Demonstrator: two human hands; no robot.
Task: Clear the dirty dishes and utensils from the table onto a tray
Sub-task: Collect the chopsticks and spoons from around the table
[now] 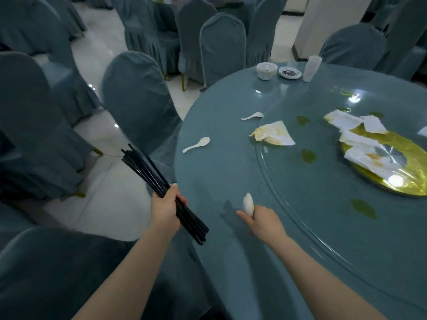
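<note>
Right hand point(261, 218) grips white ceramic spoon point(248, 204); left hand point(166, 210) grips black chopstick bundle point(147, 172); next white spoon point(196, 144) lies ahead-left, handle pointing left, nearer right hand.

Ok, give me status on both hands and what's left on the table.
Left hand grips chopsticks. Right hand holds a spoon. Two spoons, cup, bowl on table. No tray visible.
</note>
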